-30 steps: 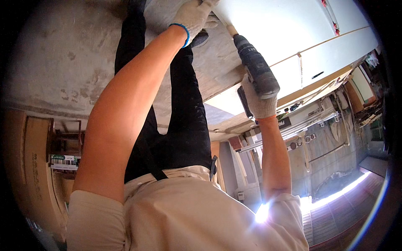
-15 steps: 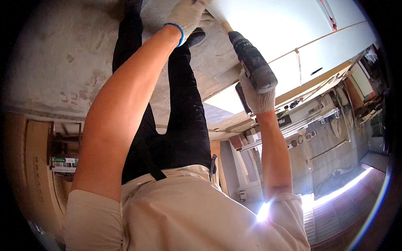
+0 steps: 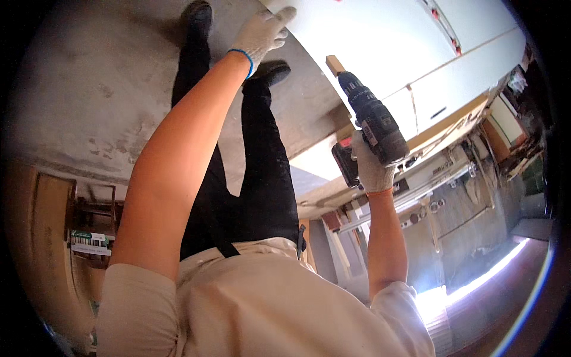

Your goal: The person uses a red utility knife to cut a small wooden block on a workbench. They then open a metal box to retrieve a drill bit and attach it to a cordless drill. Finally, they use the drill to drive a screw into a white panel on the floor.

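Observation:
My right hand point(image 3: 370, 162), in a pale knit glove with an orange cuff, grips a black cordless drill point(image 3: 376, 122) by its handle. The drill points up and to the left. At its tip is a small light wood block point(image 3: 335, 63) on a white panel point(image 3: 380, 35); whether the two touch I cannot tell. My left hand point(image 3: 260, 33), gloved with a blue cuff, is at the panel's near left edge, fingers apart and one stretched over the white surface. It holds nothing that I can see.
A red-ended metal tool point(image 3: 443, 28) lies on the panel, with a small dark item point(image 3: 438, 112) farther right. A long metal bar point(image 3: 416, 199) runs along the right side. Cardboard point(image 3: 50, 232) stands at left. Concrete floor point(image 3: 107, 89) shows around my feet.
The drill in my right hand has come back toward me and right, showing the wood block near its tip. My left hand has shifted slightly down and left, fingers now fully visible.

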A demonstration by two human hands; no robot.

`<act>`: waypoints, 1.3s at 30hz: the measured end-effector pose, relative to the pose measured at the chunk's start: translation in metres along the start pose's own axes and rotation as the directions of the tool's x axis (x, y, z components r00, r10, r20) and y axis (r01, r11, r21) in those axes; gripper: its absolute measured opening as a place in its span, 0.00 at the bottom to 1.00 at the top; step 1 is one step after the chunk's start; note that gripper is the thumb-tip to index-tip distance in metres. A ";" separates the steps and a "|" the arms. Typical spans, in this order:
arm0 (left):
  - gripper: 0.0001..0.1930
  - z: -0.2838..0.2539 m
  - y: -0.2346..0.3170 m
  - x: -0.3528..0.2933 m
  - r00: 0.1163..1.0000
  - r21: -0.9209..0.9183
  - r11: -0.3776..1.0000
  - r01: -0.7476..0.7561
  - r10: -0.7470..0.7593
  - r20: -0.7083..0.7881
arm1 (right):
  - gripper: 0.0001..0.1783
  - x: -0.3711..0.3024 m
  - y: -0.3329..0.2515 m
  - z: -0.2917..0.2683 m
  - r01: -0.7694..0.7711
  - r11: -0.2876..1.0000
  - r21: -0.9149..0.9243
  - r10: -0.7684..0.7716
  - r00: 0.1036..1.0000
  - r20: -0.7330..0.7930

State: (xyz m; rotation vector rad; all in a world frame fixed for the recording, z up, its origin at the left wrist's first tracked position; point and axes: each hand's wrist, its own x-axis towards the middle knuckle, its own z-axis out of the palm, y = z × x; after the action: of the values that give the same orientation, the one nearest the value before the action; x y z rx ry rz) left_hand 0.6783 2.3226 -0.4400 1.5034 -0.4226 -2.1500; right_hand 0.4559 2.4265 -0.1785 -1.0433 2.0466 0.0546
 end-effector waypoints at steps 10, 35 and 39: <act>0.25 -0.084 0.072 0.034 0.991 -0.397 0.913 0.091 -0.122 -0.053 | 0.10 0.084 -0.112 0.062 0.041 0.960 0.278 -0.080 0.988 0.131; 0.21 -0.080 0.089 0.024 0.995 -0.386 0.919 0.082 -0.099 -0.023 | 0.11 0.096 -0.123 0.080 0.054 0.975 0.213 -0.076 0.992 0.098; 0.21 -0.079 0.085 0.026 0.995 -0.378 0.922 0.076 -0.095 -0.032 | 0.11 0.096 -0.120 0.082 0.026 0.975 0.222 -0.050 0.993 0.102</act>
State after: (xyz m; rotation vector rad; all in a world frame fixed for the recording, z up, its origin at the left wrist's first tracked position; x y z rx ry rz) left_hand 0.7627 2.2388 -0.4456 1.3699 0.0779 -2.1036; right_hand 0.5605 2.3157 -0.2620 -0.9205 1.8864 -0.1309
